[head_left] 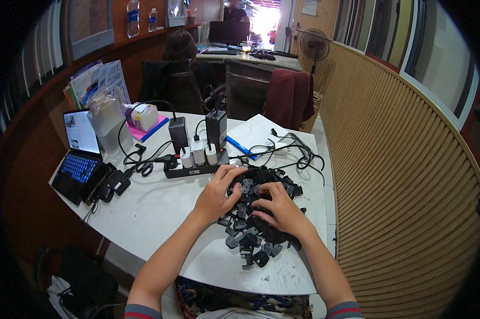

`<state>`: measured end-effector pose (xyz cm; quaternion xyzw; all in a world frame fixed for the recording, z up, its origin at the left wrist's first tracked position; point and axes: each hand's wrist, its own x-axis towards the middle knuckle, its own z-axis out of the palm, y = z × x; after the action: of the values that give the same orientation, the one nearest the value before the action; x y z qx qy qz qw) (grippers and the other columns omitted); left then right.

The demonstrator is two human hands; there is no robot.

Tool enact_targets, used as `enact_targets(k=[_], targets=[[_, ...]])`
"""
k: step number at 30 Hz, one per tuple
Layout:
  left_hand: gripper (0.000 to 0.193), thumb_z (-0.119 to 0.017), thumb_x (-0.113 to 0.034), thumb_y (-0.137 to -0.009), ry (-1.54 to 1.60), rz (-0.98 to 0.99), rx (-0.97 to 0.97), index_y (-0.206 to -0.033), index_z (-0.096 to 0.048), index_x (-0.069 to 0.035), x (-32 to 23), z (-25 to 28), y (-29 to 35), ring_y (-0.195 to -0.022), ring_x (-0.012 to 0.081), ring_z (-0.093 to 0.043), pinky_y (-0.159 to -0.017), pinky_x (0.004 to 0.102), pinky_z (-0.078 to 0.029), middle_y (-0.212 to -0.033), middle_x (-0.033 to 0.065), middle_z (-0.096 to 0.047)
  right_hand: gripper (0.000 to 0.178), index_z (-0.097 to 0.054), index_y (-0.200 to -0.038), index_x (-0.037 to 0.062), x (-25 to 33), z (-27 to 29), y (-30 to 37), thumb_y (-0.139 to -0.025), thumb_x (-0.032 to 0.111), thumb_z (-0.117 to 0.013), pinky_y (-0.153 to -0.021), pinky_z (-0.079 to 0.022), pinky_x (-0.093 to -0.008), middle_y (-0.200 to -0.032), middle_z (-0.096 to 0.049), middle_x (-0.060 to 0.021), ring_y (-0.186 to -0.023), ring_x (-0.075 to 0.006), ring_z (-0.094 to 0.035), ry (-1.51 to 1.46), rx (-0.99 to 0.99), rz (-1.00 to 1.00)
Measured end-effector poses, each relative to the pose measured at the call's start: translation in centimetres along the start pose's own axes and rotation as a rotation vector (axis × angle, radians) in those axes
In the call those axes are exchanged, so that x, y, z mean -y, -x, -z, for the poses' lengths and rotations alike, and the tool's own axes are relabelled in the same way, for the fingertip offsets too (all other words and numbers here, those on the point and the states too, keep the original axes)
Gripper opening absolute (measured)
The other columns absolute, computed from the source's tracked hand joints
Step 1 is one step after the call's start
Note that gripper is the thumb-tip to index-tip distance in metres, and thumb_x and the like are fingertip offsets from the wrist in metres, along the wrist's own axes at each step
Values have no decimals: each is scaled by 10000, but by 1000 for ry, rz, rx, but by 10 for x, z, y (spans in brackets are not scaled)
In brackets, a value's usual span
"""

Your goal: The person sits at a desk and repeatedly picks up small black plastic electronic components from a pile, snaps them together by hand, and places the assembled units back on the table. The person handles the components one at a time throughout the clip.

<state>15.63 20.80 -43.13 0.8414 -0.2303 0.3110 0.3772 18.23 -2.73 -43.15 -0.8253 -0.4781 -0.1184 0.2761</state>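
A heap of small black and dark grey plastic pieces [248, 226] lies on the white table in front of me. My left hand [218, 192] rests at the heap's left side, its fingers curved and its thumb apart from them. Over the right part of the heap is my right hand [277, 209], fingers bent and spread, thumb apart. I see no piece held in either hand, though some fingertips are partly hidden among the dark pieces.
Beyond the heap stands a black power strip [195, 169] with several plugs and adapters. Tangled black cables [304, 154] lie at the far right. An open laptop [80, 159] and a clear pitcher [108, 122] are on the left. A person [180, 50] sits beyond the table.
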Motion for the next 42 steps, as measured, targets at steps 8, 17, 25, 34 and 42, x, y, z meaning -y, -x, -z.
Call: enact_targets(k=[8, 17, 25, 34, 42], targets=[[287, -547, -130, -969, 53, 87, 30, -1242, -509, -50, -1, 0, 4, -974, 420, -656, -809, 471, -547, -1184, 202, -579, 216, -745, -1114, 51, -5, -3, -2, -903, 86, -776, -657, -503, -236, -1162, -642, -86, -770, -105, -617, -482, -233, -185], [288, -576, -183, -984, 21, 46, 77, -1225, -490, -51, -5, -2, 5, -924, 428, -670, -764, 479, -552, -1134, 179, -605, 242, -688, -1186, 21, -8, -12, 0, -961, -36, -618, -772, -513, -214, -1190, -633, -39, -938, -70, -618, -884, -220, -313], [281, -619, -189, -964, -95, -21, -1, -1173, -541, -18, 7, -2, 5, -943, 420, -673, -767, 485, -556, -1093, 217, -635, 199, -663, -1082, 15, -15, -14, 6, -925, 4, -541, -755, -523, -248, -1094, -635, -38, -874, -100, -616, -783, -329, -288], [298, -495, -215, -1083, -204, 628, -1348, -1213, -486, 53, 103, 120, 15, -1066, 342, -555, -998, 424, -419, -1157, 203, -559, 172, -585, -956, 61, -20, -13, 0, -970, 156, -443, -591, -452, -256, -908, -572, -15, -682, -99, -553, -873, -341, -375], [236, -627, -64, -882, 47, -33, -315, -1096, -547, -7, 10, 6, 2, -999, 379, -610, -916, 420, -510, -1043, 191, -577, 115, -569, -1018, 110, -14, -12, 3, -1029, 199, -641, -557, -366, -206, -819, -525, 53, -666, -22, -462, -919, -340, -524]])
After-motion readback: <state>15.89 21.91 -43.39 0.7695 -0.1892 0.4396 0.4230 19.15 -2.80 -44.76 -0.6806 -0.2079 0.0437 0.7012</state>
